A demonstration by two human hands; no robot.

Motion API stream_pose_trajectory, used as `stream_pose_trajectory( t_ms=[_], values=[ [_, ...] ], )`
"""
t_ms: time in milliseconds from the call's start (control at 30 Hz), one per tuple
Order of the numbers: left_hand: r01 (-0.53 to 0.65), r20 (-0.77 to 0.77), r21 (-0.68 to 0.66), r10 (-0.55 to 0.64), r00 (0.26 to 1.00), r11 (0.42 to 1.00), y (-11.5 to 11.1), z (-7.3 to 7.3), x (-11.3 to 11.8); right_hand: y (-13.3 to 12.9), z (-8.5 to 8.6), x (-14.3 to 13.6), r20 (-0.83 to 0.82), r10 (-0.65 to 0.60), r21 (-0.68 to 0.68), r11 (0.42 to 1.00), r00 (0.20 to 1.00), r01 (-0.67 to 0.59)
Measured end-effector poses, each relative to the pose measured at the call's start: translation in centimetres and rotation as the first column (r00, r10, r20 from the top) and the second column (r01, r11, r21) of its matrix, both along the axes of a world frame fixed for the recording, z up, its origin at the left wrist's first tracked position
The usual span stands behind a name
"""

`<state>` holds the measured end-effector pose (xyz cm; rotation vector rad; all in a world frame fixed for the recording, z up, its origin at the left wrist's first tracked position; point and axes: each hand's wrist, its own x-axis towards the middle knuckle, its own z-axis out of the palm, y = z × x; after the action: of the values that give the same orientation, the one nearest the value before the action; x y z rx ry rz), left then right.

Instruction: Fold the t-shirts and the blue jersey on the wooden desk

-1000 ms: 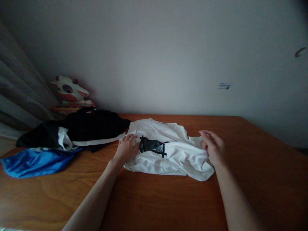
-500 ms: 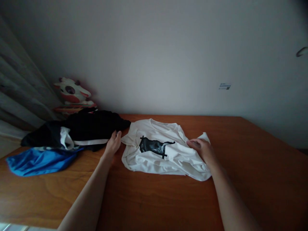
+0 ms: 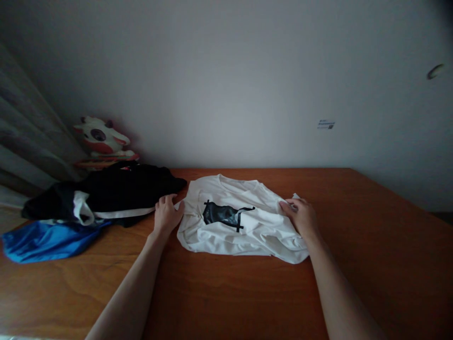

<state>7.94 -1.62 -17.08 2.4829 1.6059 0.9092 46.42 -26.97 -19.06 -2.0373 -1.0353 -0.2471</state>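
Observation:
A white T-shirt (image 3: pixel 215 241) with a dark printed picture on its front lies spread and wrinkled on the table, neckline away from me. My left hand (image 3: pixel 167 216) is at its left sleeve, palm down, with the sleeve's end between thumb and curled fingers. On the other side, my right hand (image 3: pixel 302 217) is closed on the right sleeve, a bit of white cloth showing beyond the fingers. Both hands stay low, close to the tabletop. The undersides of the fingers are hidden.
Left of the T-shirt lies a heap of black clothing (image 3: pixel 130 189) with a white stripe, over a blue garment (image 3: pixel 49 243). A cow figure (image 3: pixel 102 137) stands behind it by the curtain (image 3: pixel 31 127). The wooden table (image 3: pixel 226 297) meets a wall (image 3: pixel 226 85) with a small label (image 3: pixel 326 124).
My left hand has turned palm down and moved onto the left sleeve. My right hand has closed in on the right sleeve's edge. The view has shifted slightly; the T-shirt lies much the same.

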Motion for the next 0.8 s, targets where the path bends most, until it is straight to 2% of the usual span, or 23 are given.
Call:
stream_pose_trajectory(
  t_ms=[67, 133, 233, 333, 433, 500, 533, 600, 633, 667, 700, 733, 767, 800],
  values=[
    [0.198, -0.036, 0.033, -0.197, 0.980, 0.980, -1.6, 0.9, 1.0, -0.1, 0.6, -0.2, -0.043, -0.057, 0.112, 0.992, 0.997, 0.062],
    [0.392, -0.072, 0.013, -0.390, 0.918, 0.920, -3.0, 1.6, 2.1, -0.4, 1.3, -0.4, -0.102, -0.090, 0.192, 0.975, 0.991, 0.109],
    [0.565, -0.152, -0.049, -0.565, 0.811, 0.824, -4.7, 2.0, 3.1, -0.6, 2.2, -0.8, -0.109, -0.133, 0.245, 0.957, 0.985, 0.156],
    [0.584, -0.221, -0.112, -0.593, 0.775, 0.804, -5.4, 1.6, 3.4, -0.6, 2.4, -1.0, -0.100, -0.181, 0.284, 0.937, 0.978, 0.203],
    [0.552, -0.240, -0.127, -0.565, 0.789, 0.824, -5.3, 1.1, 3.3, -0.6, 2.7, -0.8, -0.151, -0.266, 0.363, 0.881, 0.952, 0.304],
    [0.534, -0.237, -0.117, -0.546, 0.803, 0.837, -5.2, 0.8, 3.2, -1.4, 3.5, -0.3, -0.189, -0.274, 0.401, 0.855, 0.943, 0.329],
    [0.529, -0.236, -0.110, -0.539, 0.809, 0.841, -5.1, 0.7, 3.1, -2.1, 4.2, 0.0, -0.210, -0.236, 0.395, 0.867, 0.949, 0.303],
    [0.530, -0.238, -0.102, -0.538, 0.808, 0.842, -5.0, 0.5, 3.1, -4.0, 6.2, 0.7, -0.273, -0.059, 0.279, 0.950, 0.960, 0.138],
    [0.536, -0.241, -0.099, -0.542, 0.805, 0.839, -4.9, 0.5, 3.2, -5.1, 7.2, 1.1, -0.336, 0.060, 0.163, 0.987, 0.940, -0.005],
    [0.539, -0.242, -0.096, -0.545, 0.803, 0.837, -4.9, 0.6, 3.2, -6.1, 8.2, 1.4, -0.425, 0.170, 0.014, 0.983, 0.889, -0.182],
    [0.542, -0.240, -0.092, -0.547, 0.802, 0.835, -4.9, 0.7, 3.2, -6.9, 9.1, 1.8, -0.526, 0.239, -0.128, 0.927, 0.816, -0.353],
    [0.549, -0.235, -0.086, -0.553, 0.800, 0.831, -5.0, 0.9, 3.2, -7.4, 9.8, 2.1, -0.609, 0.265, -0.231, 0.842, 0.748, -0.487],
    [0.564, -0.226, -0.080, -0.566, 0.793, 0.822, -5.0, 1.1, 3.3, -7.6, 10.1, 2.2, -0.654, 0.266, -0.298, 0.769, 0.708, -0.565],
    [0.586, -0.216, -0.075, -0.587, 0.781, 0.807, -5.1, 1.3, 3.3, -7.3, 10.1, 2.3, -0.651, 0.267, -0.339, 0.735, 0.711, -0.587]
  ],
)
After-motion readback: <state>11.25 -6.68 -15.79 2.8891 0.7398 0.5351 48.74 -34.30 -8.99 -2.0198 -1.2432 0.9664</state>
